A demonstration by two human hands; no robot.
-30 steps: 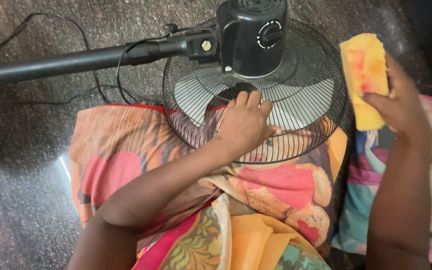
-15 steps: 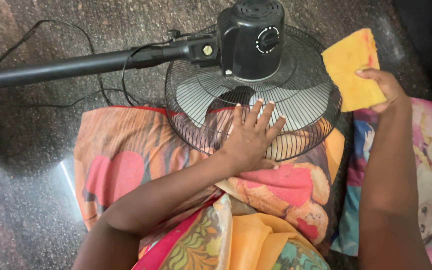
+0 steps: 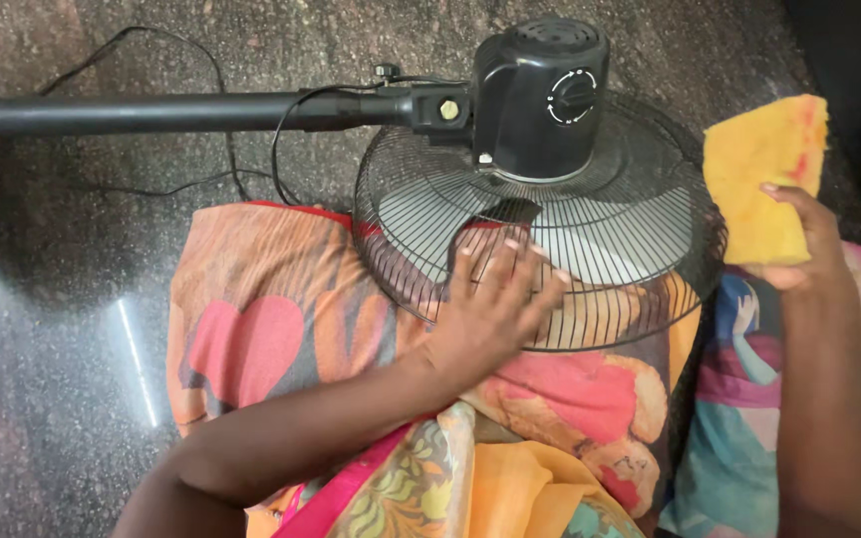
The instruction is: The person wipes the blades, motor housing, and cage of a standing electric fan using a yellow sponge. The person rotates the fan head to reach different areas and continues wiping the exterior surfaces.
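1. Floor (image 3: 72, 299): dark speckled polished stone with glare streaks at 9 o'clock. A thin black cable (image 3: 221, 130) loops across it at 11 o'clock.
2. Fan stand pole (image 3: 151, 112): smooth black tube lying flat, running from the left edge to the motor joint.
3. Printed cloth (image 3: 261, 319): soft cotton over the lap in orange, pink and red, lying under the grille's near rim.
4. Left hand (image 3: 485, 314): at 6 o'clock of the grille, fingers spread apart, palm pressed flat on the wires. A second ago the fingers were bunched; the fan has since shifted right, so the hand now reads as bracing it.
5. Fan grille (image 3: 430, 234): round black wire cage, radial ribs, pale blades showing beneath.
6. Motor housing (image 3: 540, 95): glossy black plastic dome with a rotary knob, at 12 o'clock.
7. Sponge (image 3: 764, 174): yellow porous block with pink stains, at 3 o'clock just off the grille rim; previously upright, now turned broadside.
8. Right hand (image 3: 799, 244): clamped on the sponge's lower edge.
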